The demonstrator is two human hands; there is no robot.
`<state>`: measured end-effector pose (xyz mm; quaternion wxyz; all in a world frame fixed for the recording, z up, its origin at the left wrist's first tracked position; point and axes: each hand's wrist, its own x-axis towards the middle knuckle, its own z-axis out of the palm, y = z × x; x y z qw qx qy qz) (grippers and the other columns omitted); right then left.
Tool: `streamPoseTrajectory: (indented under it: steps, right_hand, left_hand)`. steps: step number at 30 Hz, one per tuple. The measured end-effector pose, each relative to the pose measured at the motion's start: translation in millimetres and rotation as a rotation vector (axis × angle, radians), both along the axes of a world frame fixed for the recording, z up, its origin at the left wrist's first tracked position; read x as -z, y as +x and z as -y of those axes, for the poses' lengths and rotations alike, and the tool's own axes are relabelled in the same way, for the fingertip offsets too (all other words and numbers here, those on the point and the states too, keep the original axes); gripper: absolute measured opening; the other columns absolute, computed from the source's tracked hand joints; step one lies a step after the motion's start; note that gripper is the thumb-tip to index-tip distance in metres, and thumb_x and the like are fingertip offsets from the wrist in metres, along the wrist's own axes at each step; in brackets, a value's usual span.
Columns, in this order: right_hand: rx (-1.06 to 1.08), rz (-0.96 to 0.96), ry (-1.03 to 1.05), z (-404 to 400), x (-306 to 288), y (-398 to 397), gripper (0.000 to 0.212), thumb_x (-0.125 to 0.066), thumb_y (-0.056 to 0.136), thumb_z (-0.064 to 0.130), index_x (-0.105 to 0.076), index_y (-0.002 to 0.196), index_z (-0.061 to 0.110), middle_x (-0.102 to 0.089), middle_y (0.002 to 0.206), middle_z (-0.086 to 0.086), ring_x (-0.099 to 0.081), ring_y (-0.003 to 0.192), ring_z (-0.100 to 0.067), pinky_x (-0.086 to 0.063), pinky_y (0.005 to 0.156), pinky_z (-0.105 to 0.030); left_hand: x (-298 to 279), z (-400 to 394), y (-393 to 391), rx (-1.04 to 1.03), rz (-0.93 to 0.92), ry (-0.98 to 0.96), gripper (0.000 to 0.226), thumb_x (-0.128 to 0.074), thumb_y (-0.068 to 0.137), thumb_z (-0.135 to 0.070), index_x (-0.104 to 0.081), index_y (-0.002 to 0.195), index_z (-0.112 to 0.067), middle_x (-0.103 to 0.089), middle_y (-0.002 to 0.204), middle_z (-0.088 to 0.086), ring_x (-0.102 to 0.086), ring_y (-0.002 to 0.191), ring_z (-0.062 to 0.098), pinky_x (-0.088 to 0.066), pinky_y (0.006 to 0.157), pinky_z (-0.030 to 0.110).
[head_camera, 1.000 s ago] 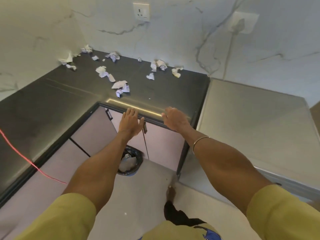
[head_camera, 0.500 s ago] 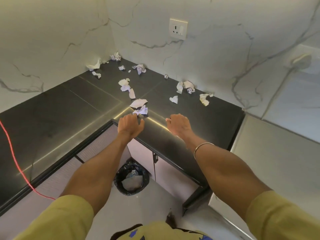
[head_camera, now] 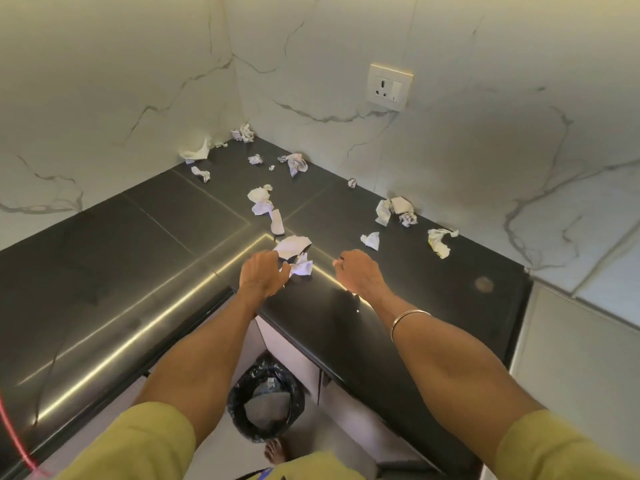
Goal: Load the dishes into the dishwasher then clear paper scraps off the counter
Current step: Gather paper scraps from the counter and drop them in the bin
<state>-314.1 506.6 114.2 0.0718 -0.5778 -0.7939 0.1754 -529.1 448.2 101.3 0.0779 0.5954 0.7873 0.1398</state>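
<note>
Several crumpled white paper scraps lie scattered over the black L-shaped counter (head_camera: 145, 258), most of them toward the back corner (head_camera: 294, 162) and along the right wall (head_camera: 394, 209). My left hand (head_camera: 265, 275) is at the counter's inner corner. Its fingers curl onto the nearest crumpled scrap (head_camera: 302, 266), just below a flatter white scrap (head_camera: 292, 244). My right hand (head_camera: 358, 271) hovers a little to the right over bare counter, fingers loosely curled and holding nothing. Another small scrap (head_camera: 371, 240) lies just beyond it.
A bin lined with a black bag (head_camera: 266, 407) stands on the floor below the counter's inner corner. A stainless appliance top (head_camera: 571, 358) adjoins the counter on the right. A wall socket (head_camera: 389, 86) sits above. A red cable (head_camera: 14, 441) crosses the counter's near left end.
Both hands have moved forward from the counter edge over the counter. My left hand has reached the nearest scraps and curled its fingers onto one.
</note>
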Motion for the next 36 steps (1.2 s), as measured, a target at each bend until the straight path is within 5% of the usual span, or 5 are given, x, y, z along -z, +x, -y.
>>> streamPoseTrajectory:
  steps: [11, 22, 30, 36]
  right_hand:
    - [0.148, -0.107, -0.056, -43.0, 24.7, -47.3, 0.030, -0.043, 0.095, 0.024, -0.069, 0.100, 0.009, -0.065, 0.106, -0.013, -0.063, 0.095, -0.035, -0.049, 0.082, -0.037]
    - [0.273, -0.116, -0.127, -89.3, 39.6, -10.0, 0.028, -0.043, 0.094, 0.021, -0.070, 0.099, 0.013, -0.069, 0.104, -0.012, -0.064, 0.101, -0.035, -0.051, 0.086, -0.039]
    - [0.343, -0.147, -0.047, -98.9, 47.7, 15.8, 0.029, -0.044, 0.094, 0.013, -0.068, 0.111, 0.015, -0.065, 0.111, -0.009, -0.064, 0.101, -0.032, -0.051, 0.091, -0.042]
    - [0.373, -0.170, -0.012, -112.9, 48.4, 33.2, 0.041, -0.045, 0.093, 0.013, -0.050, 0.134, 0.018, -0.046, 0.131, -0.009, -0.057, 0.109, -0.032, -0.048, 0.096, -0.044]
  left_hand:
    - [34.6, -60.2, -20.7, 0.529, -0.090, 0.002, 0.038, -0.052, 0.090, -0.042, -0.065, 0.111, -0.013, -0.065, 0.119, 0.006, -0.059, 0.108, 0.027, -0.048, 0.087, 0.038]
    - [81.6, -70.9, -0.2, 0.480, 0.102, 0.014, 0.034, -0.044, 0.101, -0.025, -0.047, 0.134, -0.019, -0.050, 0.129, 0.002, -0.057, 0.108, 0.024, -0.054, 0.083, 0.040]
    - [87.7, -87.8, 17.0, 0.422, 0.242, 0.192, 0.006, -0.053, 0.095, -0.017, -0.058, 0.092, -0.015, -0.058, 0.095, -0.002, -0.059, 0.075, 0.020, -0.053, 0.065, 0.034]
    - [76.6, -118.0, 43.9, 0.077, 0.669, 0.186, 0.019, -0.052, 0.092, -0.017, -0.054, 0.074, -0.008, -0.059, 0.072, 0.001, -0.055, 0.073, 0.021, -0.044, 0.064, 0.034]
